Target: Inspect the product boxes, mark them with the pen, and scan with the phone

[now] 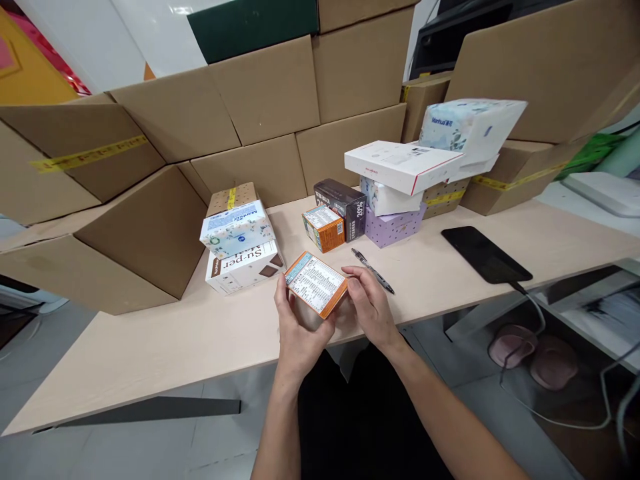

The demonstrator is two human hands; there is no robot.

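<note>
Between my two hands is a small orange box (316,283), its white printed panel facing up. My left hand (299,333) is closed on its left and near edges, while my right hand (369,303) grips the right corner. Just beyond lies a black pen (373,270) on the table. A similar orange box (324,228) stands farther back, against a dark box (345,208). To the left, a white Su-per Meal box (245,267) carries a Manhua tissue pack (237,230).
A purple dotted box (395,227) supports a tissue pack and a flat white box (403,163). A phone (486,255) with a cable lies on the right of the table (165,353). Cardboard boxes (265,87) wall the back; an open carton (135,247) stands left.
</note>
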